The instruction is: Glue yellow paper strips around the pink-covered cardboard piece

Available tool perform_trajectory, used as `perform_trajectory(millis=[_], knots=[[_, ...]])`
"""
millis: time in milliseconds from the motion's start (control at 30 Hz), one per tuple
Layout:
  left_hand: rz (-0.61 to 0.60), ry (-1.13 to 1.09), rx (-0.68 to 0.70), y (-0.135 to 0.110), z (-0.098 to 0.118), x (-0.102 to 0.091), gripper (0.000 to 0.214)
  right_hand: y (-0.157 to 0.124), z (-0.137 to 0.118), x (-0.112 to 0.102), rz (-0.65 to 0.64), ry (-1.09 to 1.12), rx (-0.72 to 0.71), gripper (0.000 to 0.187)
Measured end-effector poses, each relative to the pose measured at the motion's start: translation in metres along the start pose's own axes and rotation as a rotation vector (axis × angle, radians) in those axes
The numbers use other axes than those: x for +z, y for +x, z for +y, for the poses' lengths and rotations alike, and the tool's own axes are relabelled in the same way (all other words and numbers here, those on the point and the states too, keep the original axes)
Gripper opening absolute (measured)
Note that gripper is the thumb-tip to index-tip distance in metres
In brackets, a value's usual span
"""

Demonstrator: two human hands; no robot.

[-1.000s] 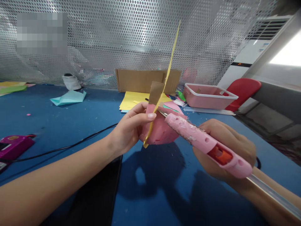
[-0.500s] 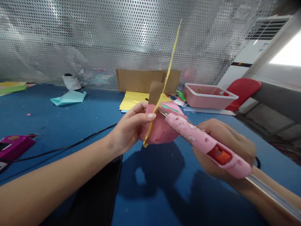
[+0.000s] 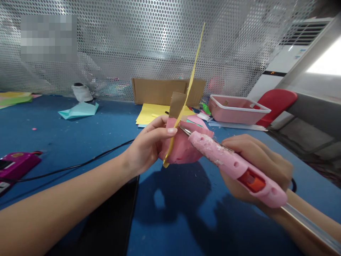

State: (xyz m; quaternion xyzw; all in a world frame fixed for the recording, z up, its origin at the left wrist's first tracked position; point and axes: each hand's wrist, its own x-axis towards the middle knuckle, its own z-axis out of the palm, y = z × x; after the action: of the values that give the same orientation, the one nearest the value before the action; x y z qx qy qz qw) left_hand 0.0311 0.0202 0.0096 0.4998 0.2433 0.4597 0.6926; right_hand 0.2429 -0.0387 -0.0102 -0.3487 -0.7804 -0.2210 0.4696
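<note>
My left hand (image 3: pixel 149 145) is closed on a pink paper piece (image 3: pixel 183 151) with a brown cardboard tab (image 3: pixel 177 104) rising from it. The thumb presses a long yellow paper strip (image 3: pixel 192 76) against its side; the strip's free end points up and its lower end hangs below. My right hand (image 3: pixel 255 165) is wrapped round a pink hot glue gun (image 3: pixel 226 154) with a clear glue stick (image 3: pixel 309 224) out of its back. The metal nozzle lies at the strip, just right of my left thumb; whether it touches is hard to tell. Both hands are above the blue table.
A pink basket (image 3: pixel 239 110) stands back right, before a red chair (image 3: pixel 278 105). Cardboard (image 3: pixel 160 91) and yellow paper (image 3: pixel 150 112) are behind my hands. To the left are folded blue paper (image 3: pixel 80 110), a purple device (image 3: pixel 20 165) and a black cable (image 3: pixel 93 158). A black panel (image 3: pixel 106 217) lies in front.
The glue gun and my right hand have shifted slightly right and down, the nozzle staying near the strip. My left hand keeps nearly the same hold on the pink paper piece.
</note>
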Motion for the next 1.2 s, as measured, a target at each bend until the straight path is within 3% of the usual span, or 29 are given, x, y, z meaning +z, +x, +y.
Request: perform_trajectory(millis=[733,1200], knots=[[-0.038,0.033,-0.006,0.0002,-0.0010,-0.0014,0.018,-0.0034,0.0013,0.0008,0.031,-0.019,0.045,0.019],[-0.041,0.020,-0.001,0.0011,-0.0026,-0.0035,0.012,0.0009,0.0020,0.0007,-0.066,0.050,-0.034,0.019]])
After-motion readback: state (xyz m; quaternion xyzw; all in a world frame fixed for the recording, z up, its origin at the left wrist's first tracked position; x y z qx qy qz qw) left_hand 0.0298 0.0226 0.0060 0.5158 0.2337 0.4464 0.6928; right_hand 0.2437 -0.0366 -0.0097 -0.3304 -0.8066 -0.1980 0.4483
